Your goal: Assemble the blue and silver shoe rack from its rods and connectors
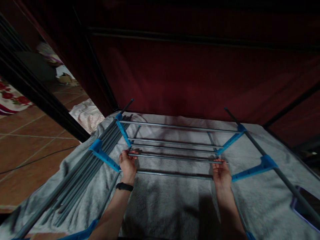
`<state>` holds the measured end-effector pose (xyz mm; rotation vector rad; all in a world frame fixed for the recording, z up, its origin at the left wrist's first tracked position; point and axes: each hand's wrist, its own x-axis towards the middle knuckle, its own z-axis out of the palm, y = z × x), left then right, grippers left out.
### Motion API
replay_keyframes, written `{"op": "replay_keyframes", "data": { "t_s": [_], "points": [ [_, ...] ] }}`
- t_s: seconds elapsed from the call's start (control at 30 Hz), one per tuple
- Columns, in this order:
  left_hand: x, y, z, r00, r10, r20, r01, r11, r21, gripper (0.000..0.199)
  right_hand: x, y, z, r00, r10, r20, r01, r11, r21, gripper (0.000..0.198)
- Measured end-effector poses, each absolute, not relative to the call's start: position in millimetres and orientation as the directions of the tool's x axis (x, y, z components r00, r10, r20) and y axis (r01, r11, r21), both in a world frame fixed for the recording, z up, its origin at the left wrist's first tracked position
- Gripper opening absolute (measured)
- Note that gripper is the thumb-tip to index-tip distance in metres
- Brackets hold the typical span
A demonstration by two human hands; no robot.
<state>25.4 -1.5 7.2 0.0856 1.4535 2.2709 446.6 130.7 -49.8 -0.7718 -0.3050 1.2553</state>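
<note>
My left hand [128, 166], with a black band at its wrist, is closed around the left end of a thin grey metal tube [172, 158]. The right end of that tube lies in the curled fingers of my right hand [221, 172]. It runs crosswise inside a rack frame of grey tubes joined by blue plastic brackets [106, 157]. Just below it is the frame's front crossbar [172, 174], which passes between my hands. A right blue bracket [252, 169] sits beside my right hand. Behind are more crosswise tubes, including the rear crossbar [178, 126].
Several loose grey tubes [82, 180] lie in a bundle at the left on a grey blanket [165, 203]. Dark red panels [185, 76] rise behind the frame. A dark flat object with a purple edge [306, 206] lies at the right. Tiled floor [37, 146] shows at the left.
</note>
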Motion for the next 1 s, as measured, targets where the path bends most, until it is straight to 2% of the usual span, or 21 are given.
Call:
{"op": "replay_keyframes", "data": {
  "t_s": [0.23,0.4,0.6,0.7,0.87,1.0],
  "points": [
    [22,-1,11,-0.889,0.406,-0.214,-0.356,-0.317,0.879,0.017,440,129,-44,0.345,0.914,-0.212,-0.715,0.11,-0.691,0.019],
    [19,1,10,-0.896,0.393,-0.205,-0.328,-0.277,0.903,0.024,435,128,-39,0.352,0.908,-0.225,-0.736,0.121,-0.666,0.023],
    [13,1,4,-0.897,0.407,-0.173,-0.295,-0.261,0.919,0.031,434,128,-35,0.313,0.93,-0.193,-0.745,0.114,-0.658,0.014],
    [12,3,6,-0.896,0.383,-0.225,-0.338,-0.256,0.906,0.027,433,127,-35,0.312,0.935,-0.166,-0.729,0.124,-0.673,0.01],
    [13,5,14,-0.863,0.368,-0.347,-0.462,-0.296,0.836,0.02,430,124,-32,0.323,0.932,-0.163,-0.727,0.134,-0.673,0.015],
    [15,5,15,-0.866,0.38,-0.324,-0.447,-0.301,0.843,0.015,430,124,-31,0.326,0.921,-0.213,-0.759,0.12,-0.64,0.011]
  ]
}}
